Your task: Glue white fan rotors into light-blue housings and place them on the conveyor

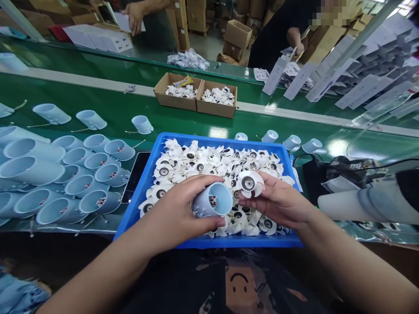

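Observation:
My left hand (183,209) is wrapped round a light blue plastic cylinder (203,204), its open end turned to the right. Inside that cylinder a small motor with copper windings (213,200) shows. Close to its mouth, my right hand (278,196) pinches a white fan impeller (250,183) by the edge, the dark round hub facing me. A gap separates the impeller from the cylinder. Both hands are above a blue tray (144,174) heaped with white impellers (196,163).
Many blue cylinders (75,185) lie at the left beside a dark tablet-like slab (132,179). Two cardboard boxes (175,104) of white parts stand behind the tray. A white tubular object (356,205) lies right. Two people work across the bench near white cartons (98,37).

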The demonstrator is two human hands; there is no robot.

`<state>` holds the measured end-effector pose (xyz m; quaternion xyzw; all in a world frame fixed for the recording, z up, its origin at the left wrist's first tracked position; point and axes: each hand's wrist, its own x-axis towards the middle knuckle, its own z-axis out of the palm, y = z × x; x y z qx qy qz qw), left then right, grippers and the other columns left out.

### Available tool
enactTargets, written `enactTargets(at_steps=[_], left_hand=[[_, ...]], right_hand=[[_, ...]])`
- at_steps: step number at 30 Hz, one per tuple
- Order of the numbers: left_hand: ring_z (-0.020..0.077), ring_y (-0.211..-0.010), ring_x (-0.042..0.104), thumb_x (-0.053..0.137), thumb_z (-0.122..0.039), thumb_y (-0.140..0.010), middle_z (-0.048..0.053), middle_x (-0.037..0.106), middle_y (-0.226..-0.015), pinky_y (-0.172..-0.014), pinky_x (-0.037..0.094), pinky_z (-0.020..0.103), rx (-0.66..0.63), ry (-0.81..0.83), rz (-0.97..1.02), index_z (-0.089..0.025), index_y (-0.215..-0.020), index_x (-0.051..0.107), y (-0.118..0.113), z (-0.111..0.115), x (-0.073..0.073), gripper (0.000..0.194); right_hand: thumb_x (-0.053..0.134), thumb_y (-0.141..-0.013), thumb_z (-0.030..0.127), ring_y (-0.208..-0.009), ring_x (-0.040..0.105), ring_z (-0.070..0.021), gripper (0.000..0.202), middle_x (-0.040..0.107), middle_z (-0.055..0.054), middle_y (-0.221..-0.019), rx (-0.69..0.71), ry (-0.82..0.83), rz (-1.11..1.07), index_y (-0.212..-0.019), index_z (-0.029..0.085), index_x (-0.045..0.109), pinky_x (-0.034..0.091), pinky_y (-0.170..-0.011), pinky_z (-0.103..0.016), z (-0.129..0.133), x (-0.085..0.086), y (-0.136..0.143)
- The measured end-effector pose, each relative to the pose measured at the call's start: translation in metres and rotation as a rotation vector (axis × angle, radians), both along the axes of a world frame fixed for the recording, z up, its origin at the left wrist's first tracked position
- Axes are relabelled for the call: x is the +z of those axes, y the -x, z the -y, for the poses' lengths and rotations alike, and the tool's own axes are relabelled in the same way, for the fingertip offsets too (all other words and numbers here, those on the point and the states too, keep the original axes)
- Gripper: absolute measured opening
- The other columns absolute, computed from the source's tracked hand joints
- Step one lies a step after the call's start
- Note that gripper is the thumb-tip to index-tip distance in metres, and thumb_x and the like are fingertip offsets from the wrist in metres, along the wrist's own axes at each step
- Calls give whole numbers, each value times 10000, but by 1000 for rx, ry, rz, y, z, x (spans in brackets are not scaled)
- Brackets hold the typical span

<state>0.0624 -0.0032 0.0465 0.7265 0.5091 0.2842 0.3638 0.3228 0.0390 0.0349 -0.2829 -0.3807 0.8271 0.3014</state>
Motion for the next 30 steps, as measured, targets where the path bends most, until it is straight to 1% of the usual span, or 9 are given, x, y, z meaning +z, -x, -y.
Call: enactTargets(at_steps=[5,9,12,14,19,22,25,27,30], left_hand=[[270,-1221,570,771,-376,-803,67,632,-1306,-1038,460,426,-96,-229,-191,-247,-1345,533,-18,-8,6,606],[277,-1214,571,776,-419,-801,68,629,-1314,-1034,450,440,-107,-283,-254,-254,-1357,515,-23,-10,6,636],[286,-1209,577,757,-417,-819,75,637,-1305,-1011,457,449,-122,-296,-258,-260,-1356,512,-28,-13,8,611],[287,-1202,585,739,-407,-836,79,643,-1302,-994,465,448,-144,-294,-259,-261,-1353,513,-33,-15,10,582],[294,-1168,619,761,-378,-818,88,672,-1272,-978,477,471,-188,-369,-337,-225,-1310,522,-47,-10,11,568],[275,-1162,627,724,-354,-856,91,682,-1240,-968,487,464,-263,-457,-322,-200,-1289,516,-51,-14,16,504],[303,-1204,589,738,-433,-836,106,635,-1289,-989,475,493,-274,-523,-365,-224,-1308,550,-57,-48,28,549],[357,-1228,554,782,-443,-781,137,578,-1328,-1000,458,534,-160,-543,-472,-226,-1295,603,-65,-88,36,587],[317,-1228,572,688,-353,-857,158,574,-1317,-1031,466,435,-7,-411,-567,-108,-1351,549,-77,-150,38,569]], right_hand=[[811,-835,317,-779,642,-73,318,644,4,-894,-73,1,-10,-1055,192,620,551,-789,-191,-1,4,0],[834,-802,337,-739,623,-71,338,617,19,-850,-75,-25,-14,-1015,199,611,537,-734,-174,-3,6,-6],[820,-808,324,-738,608,-72,309,603,20,-857,-97,-129,27,-992,207,601,528,-715,-178,-2,10,-10],[790,-829,308,-742,592,-89,270,600,10,-863,-114,-300,144,-995,214,599,522,-689,-197,0,13,-9],[711,-873,210,-973,561,-181,134,569,-38,-1015,-164,-1050,713,-995,251,674,481,-881,-355,8,17,-3],[673,-888,188,-993,547,-199,99,530,-47,-1034,-208,-1206,808,-961,255,678,485,-863,-375,13,19,-7],[641,-909,204,-1094,537,-232,202,495,-85,-1194,-408,-1288,805,-1096,276,662,496,-929,-423,26,25,-18],[625,-908,195,-1141,534,-260,252,486,-102,-1261,-556,-1316,806,-1139,292,651,489,-981,-473,37,29,-25],[632,-867,229,-1098,577,-312,271,528,-104,-1244,-622,-1345,789,-1104,357,669,542,-902,-535,49,30,-31]])
